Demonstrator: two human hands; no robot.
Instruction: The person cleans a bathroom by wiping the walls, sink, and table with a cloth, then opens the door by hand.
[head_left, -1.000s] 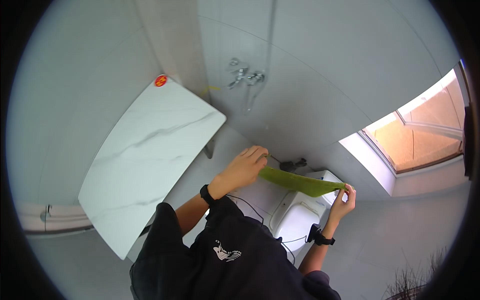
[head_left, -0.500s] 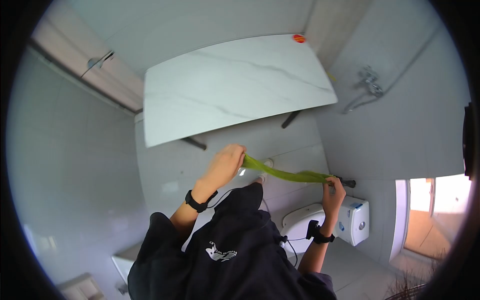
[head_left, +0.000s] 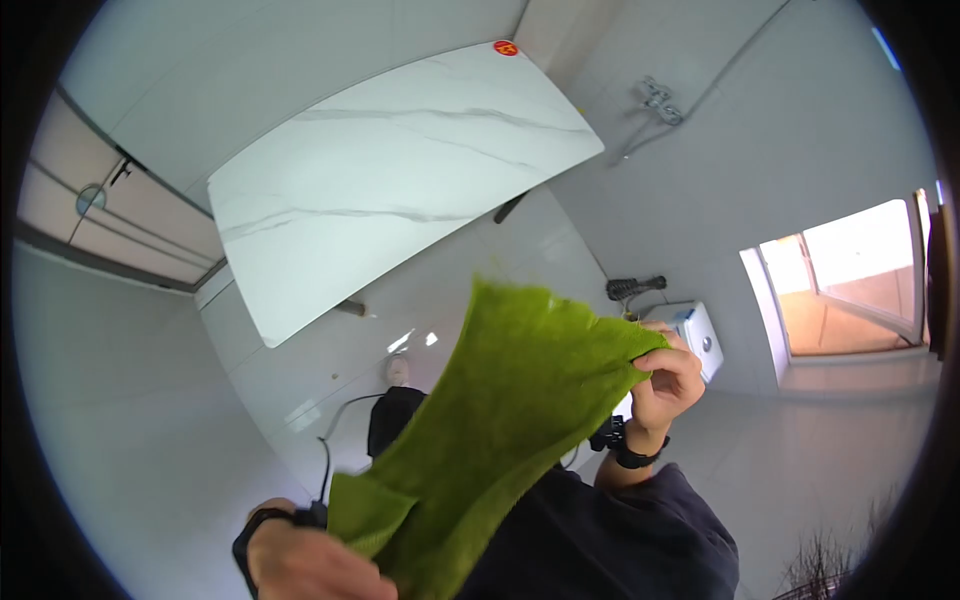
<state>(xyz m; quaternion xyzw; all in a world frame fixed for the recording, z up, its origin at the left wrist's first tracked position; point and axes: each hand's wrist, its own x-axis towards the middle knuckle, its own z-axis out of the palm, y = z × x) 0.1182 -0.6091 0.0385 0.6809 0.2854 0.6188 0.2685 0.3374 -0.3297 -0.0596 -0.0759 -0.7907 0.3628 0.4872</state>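
A green cloth [head_left: 510, 390] hangs stretched at a slant in front of my body, with a flap folded over near its lower left end. My right hand [head_left: 672, 375] pinches its upper right corner between thumb and fingers. At the bottom left, my left hand [head_left: 310, 562] is closed at the lower end of the cloth, a little blurred by motion. Both wrists wear black bands. Beyond the cloth stands a white marble-patterned table [head_left: 400, 165] with a red round sticker [head_left: 506, 48] at its far corner.
A shower tap [head_left: 657, 102] is fixed to the right wall. Below it are a dark brush [head_left: 635, 288] and a white toilet cistern [head_left: 704, 338], partly behind my right hand. A bright window opening [head_left: 850, 285] lies at the right, a door [head_left: 130, 215] at the left.
The cloth, a narrow twisted strip before, is now spread out wide. My left hand has moved down and left, toward my body. The view has turned, and the table appears further left.
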